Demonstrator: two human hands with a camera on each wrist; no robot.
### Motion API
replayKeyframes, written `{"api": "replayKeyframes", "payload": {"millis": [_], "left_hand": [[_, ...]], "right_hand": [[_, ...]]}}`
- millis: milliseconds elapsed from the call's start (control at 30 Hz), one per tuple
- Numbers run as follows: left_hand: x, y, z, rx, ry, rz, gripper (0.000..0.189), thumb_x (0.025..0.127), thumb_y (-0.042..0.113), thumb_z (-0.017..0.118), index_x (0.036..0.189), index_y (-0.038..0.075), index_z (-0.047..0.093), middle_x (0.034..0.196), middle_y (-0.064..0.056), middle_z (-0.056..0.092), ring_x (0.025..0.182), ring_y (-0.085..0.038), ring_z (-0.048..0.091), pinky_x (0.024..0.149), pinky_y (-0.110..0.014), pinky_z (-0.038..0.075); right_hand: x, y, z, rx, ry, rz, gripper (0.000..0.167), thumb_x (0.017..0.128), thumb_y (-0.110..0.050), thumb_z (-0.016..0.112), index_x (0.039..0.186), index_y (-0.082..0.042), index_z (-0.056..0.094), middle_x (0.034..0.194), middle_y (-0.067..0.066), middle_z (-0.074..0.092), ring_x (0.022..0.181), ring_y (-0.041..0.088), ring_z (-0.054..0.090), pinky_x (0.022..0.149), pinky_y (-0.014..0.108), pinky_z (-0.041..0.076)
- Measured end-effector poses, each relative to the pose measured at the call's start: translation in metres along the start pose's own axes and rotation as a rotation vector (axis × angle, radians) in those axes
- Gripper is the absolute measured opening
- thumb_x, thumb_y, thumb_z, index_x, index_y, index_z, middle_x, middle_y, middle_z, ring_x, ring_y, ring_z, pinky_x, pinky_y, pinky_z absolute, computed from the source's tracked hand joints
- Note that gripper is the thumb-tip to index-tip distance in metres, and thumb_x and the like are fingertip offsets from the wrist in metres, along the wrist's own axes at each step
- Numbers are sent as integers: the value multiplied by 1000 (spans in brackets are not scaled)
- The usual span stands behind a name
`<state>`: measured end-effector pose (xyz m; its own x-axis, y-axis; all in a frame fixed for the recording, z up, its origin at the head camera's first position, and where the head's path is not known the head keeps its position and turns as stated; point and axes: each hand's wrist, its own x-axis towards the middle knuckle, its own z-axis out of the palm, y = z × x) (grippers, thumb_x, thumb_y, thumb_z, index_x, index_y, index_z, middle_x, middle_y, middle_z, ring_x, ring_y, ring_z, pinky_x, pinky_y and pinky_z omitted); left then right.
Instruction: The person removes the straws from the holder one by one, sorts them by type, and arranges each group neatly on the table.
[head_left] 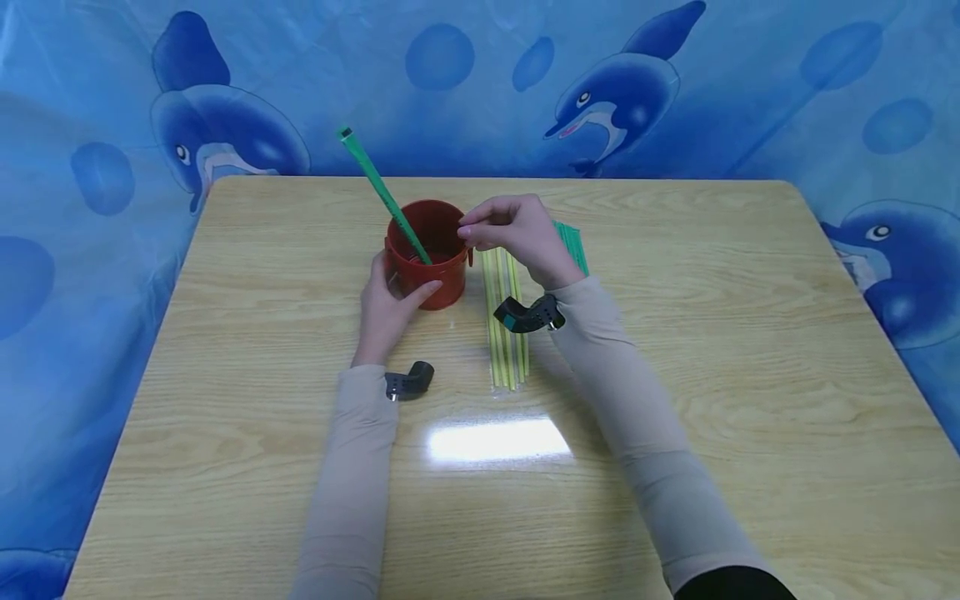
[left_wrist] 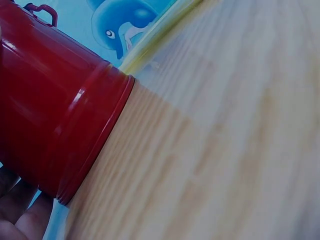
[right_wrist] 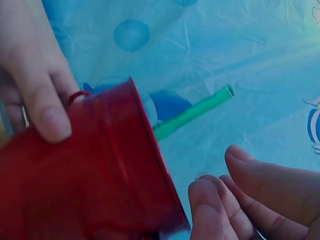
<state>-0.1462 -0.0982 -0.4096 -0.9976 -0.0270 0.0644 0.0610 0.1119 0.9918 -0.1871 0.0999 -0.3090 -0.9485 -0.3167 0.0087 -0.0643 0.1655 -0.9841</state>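
Observation:
A small red metal bucket (head_left: pixel 448 285) with little side loops stands upright on the table. My left hand (head_left: pixel 386 312) holds it from the left, the thumb lying along the front wall. A green straw (head_left: pixel 380 190) with a hollow end leans inside the bucket, its upper part sticking out to the left. At the bucket's right rim is my right hand (head_left: pixel 519 232), its fingers loosely bent. In the right wrist view a gap shows between the right thumb (right_wrist: pixel 270 177) and the fingers, with nothing between them.
Yellow-striped straws (head_left: pixel 501 350) in a clear wrapper lie on the wooden table (head_left: pixel 712 350) right of the bucket, partly under my right wrist. Behind that wrist lies a green bundle (head_left: pixel 572 243). A blue dolphin-print sheet (head_left: pixel 480 100) hangs behind the table.

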Motion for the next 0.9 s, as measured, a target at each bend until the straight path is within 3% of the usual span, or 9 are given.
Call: {"api": "replayKeyframes", "payload": {"millis": [333,600,900], "left_hand": [[1,1,0,16,-2,-5,77,81,23,76,142,12,32,142,-6,42,128,-18,42,105,-27,38],[0,1,-1,23,-5,-9,77,81,23,76,143,12,33,142,-8,43,127,-20,44,105,-28,38],[0,1,-1,22,-9,4,76,81,25,75,143,13,32,143,-5,40,130,-18,41,105,-28,37]], "right_hand": [[16,-10,24,2,-50,-49,22,86,-5,67,104,8,67,95,13,69,84,25,66,78,34,56],[31,-14,40,1,-53,-84,20,85,-5,69,102,4,69,91,14,70,86,37,65,81,49,53],[41,-15,50,-186,28,-108,18,84,-12,72,100,-3,72,91,8,70,80,16,65,74,28,54]]}}
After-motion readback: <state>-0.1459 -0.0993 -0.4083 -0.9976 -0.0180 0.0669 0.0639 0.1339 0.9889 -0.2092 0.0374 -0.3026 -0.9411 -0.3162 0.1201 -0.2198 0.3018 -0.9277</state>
